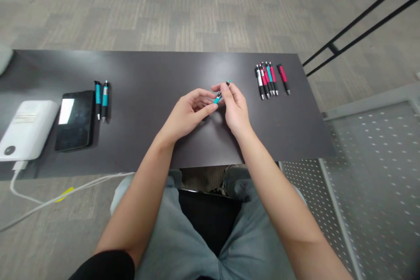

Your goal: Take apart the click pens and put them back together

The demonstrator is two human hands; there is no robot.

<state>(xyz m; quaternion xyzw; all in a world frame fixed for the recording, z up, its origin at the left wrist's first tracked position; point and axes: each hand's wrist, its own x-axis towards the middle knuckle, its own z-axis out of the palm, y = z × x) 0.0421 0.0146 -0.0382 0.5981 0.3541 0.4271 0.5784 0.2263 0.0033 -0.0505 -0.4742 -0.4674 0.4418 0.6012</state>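
Between my two hands, above the middle of the dark table [141, 96], is a teal and black pen [217, 97], tilted with its upper end toward the right. My left hand [188, 113] pinches its lower barrel between thumb and fingers. At the upper part of the pen, my right hand [233, 107] closes its thumb and fingertips on it. Fingers cover some of the pen, so its full length does not show.
On the right lie several pens [266, 79] side by side, with a red pen [284, 78] a little apart. Leftward are two teal pens [104, 101], a black phone [75, 120] and a white power bank [29, 129] with a white cable [82, 187] hanging off the front edge.
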